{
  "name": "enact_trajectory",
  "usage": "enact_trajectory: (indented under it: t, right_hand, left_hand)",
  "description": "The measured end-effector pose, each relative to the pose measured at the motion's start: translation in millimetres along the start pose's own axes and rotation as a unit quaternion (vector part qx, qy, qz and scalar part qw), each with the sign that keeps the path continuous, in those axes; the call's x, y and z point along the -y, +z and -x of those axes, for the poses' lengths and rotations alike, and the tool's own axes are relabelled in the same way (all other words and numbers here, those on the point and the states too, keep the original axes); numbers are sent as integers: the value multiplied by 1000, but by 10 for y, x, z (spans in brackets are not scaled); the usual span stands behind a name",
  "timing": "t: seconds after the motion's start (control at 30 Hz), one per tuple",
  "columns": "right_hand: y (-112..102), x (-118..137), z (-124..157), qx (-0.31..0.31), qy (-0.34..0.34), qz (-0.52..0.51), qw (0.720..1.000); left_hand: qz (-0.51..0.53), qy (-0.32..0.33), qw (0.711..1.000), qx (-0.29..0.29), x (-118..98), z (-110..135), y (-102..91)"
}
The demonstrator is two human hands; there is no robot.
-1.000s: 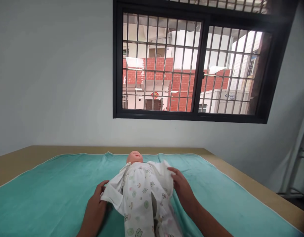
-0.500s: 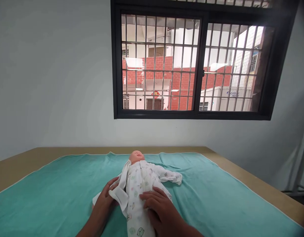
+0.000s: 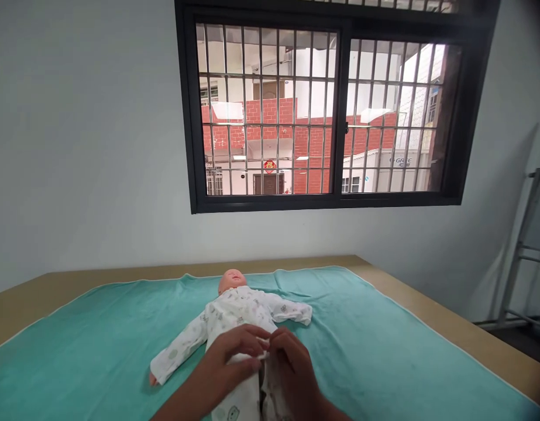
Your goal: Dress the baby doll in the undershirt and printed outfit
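A baby doll (image 3: 233,280) lies on its back on a teal blanket (image 3: 98,345), head toward the window. It wears a white printed romper (image 3: 234,313) with both sleeves spread out. My left hand (image 3: 226,365) and my right hand (image 3: 289,371) meet over the doll's belly. Both sets of fingers are curled and pinch the romper's front edges together at the middle.
The blanket covers a tan table (image 3: 427,316) that stands against a white wall. A barred black-framed window (image 3: 322,111) is above it. A metal frame (image 3: 522,263) stands at the far right on the floor.
My left hand let go of the left flap and the left sleeve now lies spread out. Both hands have come together at the romper's middle. The view shifted slightly right.
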State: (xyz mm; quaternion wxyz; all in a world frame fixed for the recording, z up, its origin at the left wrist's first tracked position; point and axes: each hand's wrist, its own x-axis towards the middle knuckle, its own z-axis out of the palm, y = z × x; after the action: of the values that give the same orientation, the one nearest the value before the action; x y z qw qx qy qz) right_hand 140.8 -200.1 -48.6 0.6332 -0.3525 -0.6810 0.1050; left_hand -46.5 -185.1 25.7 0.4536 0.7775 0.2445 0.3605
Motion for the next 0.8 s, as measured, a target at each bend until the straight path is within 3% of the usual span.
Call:
enact_trajectory:
  t: [0.1,0.2,0.27,0.33,0.43,0.6,0.8]
  right_hand:
    - [-43,5,-72,-17,10,13,1000]
    - [-46,-12,-135,49,25,92,994]
    - [-31,-26,-151,147,20,165,975]
    - [-12,-29,-147,242,8,223,944]
    - [19,-28,-108,318,-9,277,907]
    - [72,-115,51,323,-69,339,881]
    - [-21,-239,353,272,-173,343,882]
  left_hand:
    - [5,-28,987,-161,-28,-184,-154]
    - [-71,-60,960,-264,145,-380,-298]
    - [-147,-63,953,-256,364,-450,-274]
    - [-247,-39,946,-205,605,-454,-165]
    - [-383,5,913,-137,848,-382,7]
    - [-466,5,881,-88,863,-287,35]
    - [-484,6,872,-77,884,-280,12]
